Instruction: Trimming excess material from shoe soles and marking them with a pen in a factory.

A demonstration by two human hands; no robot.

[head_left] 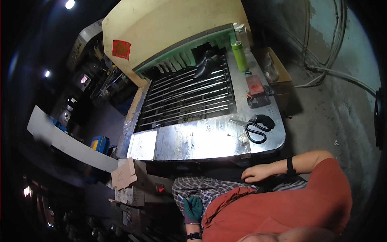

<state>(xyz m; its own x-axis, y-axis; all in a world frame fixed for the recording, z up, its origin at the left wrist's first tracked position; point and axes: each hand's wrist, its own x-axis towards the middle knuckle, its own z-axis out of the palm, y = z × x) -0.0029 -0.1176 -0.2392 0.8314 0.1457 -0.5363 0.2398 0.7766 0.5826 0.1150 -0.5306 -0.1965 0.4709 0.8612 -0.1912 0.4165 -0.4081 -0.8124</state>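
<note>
My left hand [193, 208], in a dark green glove, rests on my lap over checked cloth. Its fingers look curled, and a small pale tip shows beside them; what it belongs to is too small to make out. My bare right hand [256, 173] lies palm down on my lap near the metal table's [189, 141] front edge, fingers loosely apart and holding nothing. Black-handled scissors [256, 133] lie on the table's right corner, beside a black bundle [264, 120]. Farther off, a black boot [204, 67] lies on the roller bars [185, 99] at the machine's opening.
A green bottle [239, 56] and a red box [254, 85] stand along the table's right side. A cardboard box [278, 72] is beyond it. The cream machine hood [173, 28] rises behind the rollers. Cardboard boxes [125, 175] are stacked at the lower left.
</note>
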